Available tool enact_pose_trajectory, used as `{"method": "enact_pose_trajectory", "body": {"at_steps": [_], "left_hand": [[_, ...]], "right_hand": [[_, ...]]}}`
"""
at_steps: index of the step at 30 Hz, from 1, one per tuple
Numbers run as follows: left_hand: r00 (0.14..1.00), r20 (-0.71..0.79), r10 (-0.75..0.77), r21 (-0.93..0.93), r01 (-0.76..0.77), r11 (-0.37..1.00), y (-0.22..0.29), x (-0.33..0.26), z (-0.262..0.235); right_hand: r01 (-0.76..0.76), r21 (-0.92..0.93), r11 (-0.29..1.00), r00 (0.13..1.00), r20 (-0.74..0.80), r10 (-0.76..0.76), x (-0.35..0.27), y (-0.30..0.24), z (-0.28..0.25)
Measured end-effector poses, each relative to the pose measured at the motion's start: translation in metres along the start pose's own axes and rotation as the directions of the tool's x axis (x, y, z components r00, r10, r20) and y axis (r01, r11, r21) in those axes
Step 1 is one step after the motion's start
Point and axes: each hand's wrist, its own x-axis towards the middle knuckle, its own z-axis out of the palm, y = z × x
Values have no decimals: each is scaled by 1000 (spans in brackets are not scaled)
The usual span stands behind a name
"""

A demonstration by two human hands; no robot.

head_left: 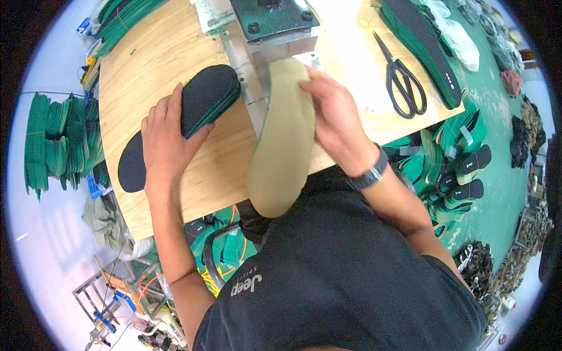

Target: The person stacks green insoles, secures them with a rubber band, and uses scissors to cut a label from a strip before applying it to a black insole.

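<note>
My right hand (pixel 342 120) grips a beige-sided insole (pixel 282 140) by its right edge, fingers on the far side partly hidden. Its toe end reaches the front of a metal machine (pixel 281 35); its other end hangs past the table edge toward my body. A thin green layer shows along its left rim. Over a small stack of black-topped, green-edged insoles (pixel 211 96) lies my left hand (pixel 167 137), fingers across the top and thumb along the near side. That stack rests on the wooden table to the left of the machine.
Black-handled scissors (pixel 405 88) lie on the wooden table (pixel 158 52), beside a long insole stack (pixel 424 50) at its right edge. More green insoles (pixel 61 140) are piled at left, and others (pixel 456 169) below the table's right side. Orange and yellow hoses run under the table.
</note>
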Motion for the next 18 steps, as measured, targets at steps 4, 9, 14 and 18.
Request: {"method": "enact_pose_trajectory", "body": {"at_steps": [4,9,14,18], "left_hand": [[1000,-21,15,1,-15,1000,1,1,0],[1000,-20,18,-1,-18,1000,-4,1,2],[1000,13,-15,-4,15,1000,-5,1,2],[1000,12,-1,-17,1,1000,-5,2,2]], "right_hand": [[41,96,994,972,226,-62,41,13,-8],[40,130,991,981,182,-64,26,8,13],[54,148,988,991,110,-70,18,5,6],[87,121,989,993,75,-96,11,5,7]]}}
